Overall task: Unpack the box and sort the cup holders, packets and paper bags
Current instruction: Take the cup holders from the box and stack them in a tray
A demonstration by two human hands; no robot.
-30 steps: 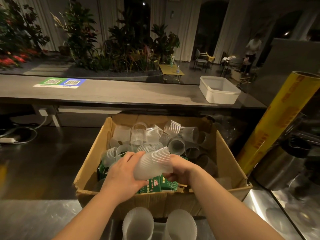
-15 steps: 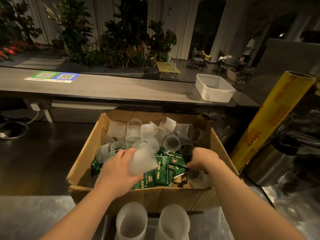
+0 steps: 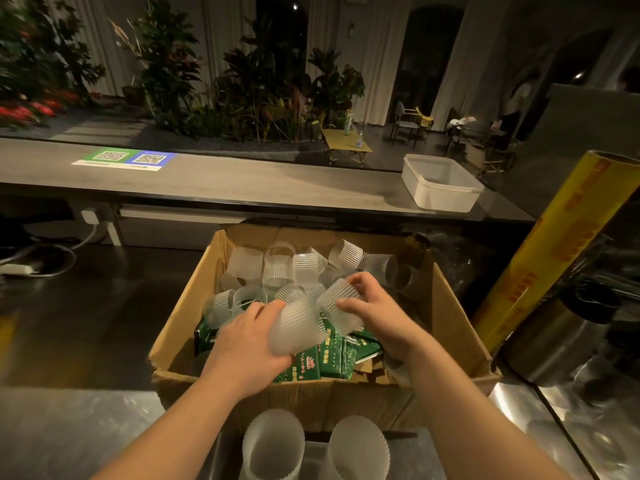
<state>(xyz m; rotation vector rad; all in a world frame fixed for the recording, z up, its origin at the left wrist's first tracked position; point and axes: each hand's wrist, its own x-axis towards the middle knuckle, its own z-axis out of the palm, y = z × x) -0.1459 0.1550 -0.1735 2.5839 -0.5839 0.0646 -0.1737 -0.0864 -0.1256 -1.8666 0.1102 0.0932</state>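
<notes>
An open cardboard box [image 3: 450, 306] stands in front of me on the counter. Several translucent ribbed cup holders [image 3: 277, 268] fill its far half, and green packets [image 3: 329, 358] lie in its near half. My left hand [image 3: 242, 344] grips a stack of cup holders [image 3: 294, 330] over the packets. My right hand [image 3: 377, 313] holds another cup holder [image 3: 339, 303] and brings it against the top of that stack. Two upright stacks of cup holders [image 3: 273, 445] stand just in front of the box. No paper bags are visible.
A tall yellow roll of wrap [image 3: 561, 244] leans right of the box, with steel pots [image 3: 554, 341] beside it. A white plastic tub [image 3: 440, 185] sits on the long raised counter [image 3: 207, 181] behind. Cables and a power strip [image 3: 20, 268] lie at far left.
My right hand reached to the box's right side, picked up a cup holder, and has come back to the stack in my left hand. The view tilted slightly.
</notes>
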